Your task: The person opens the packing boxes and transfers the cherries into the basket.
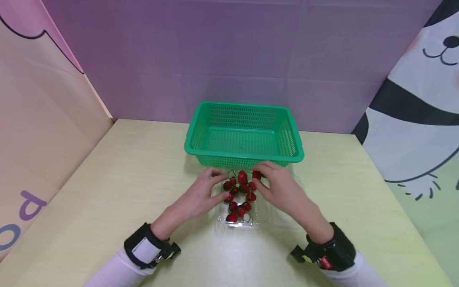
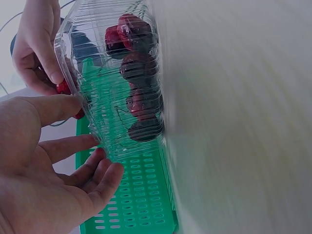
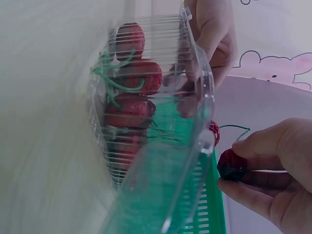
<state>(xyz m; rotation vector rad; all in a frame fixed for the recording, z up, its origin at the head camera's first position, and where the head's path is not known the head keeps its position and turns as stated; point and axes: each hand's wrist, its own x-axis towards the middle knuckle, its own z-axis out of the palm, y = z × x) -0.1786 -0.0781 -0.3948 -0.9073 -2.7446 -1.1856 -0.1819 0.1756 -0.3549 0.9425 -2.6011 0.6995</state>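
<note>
Between thumb and fingers, my right hand point(image 1: 281, 189) pinches a dark red cherry point(image 3: 231, 165) above the clear plastic box point(image 1: 234, 224). More red cherries point(image 1: 241, 210), several with green stems, lie in that box. At the box's left side, my left hand point(image 1: 201, 194) has its thumb and fingers spread apart. Its thumb tip is right beside a cherry point(image 1: 228, 197) in the head view. The left wrist view shows the fingertips point(image 2: 100, 152) at the box's rim, with no cherry gripped between them.
Just behind the box stands a green plastic basket point(image 1: 244, 153) with slotted sides and nothing in it. A transparent lid point(image 1: 285, 211) lies folded out to the right on the pale wooden table point(image 1: 143, 159). Purple cloth point(image 1: 236, 48) hangs behind the table's far edge.
</note>
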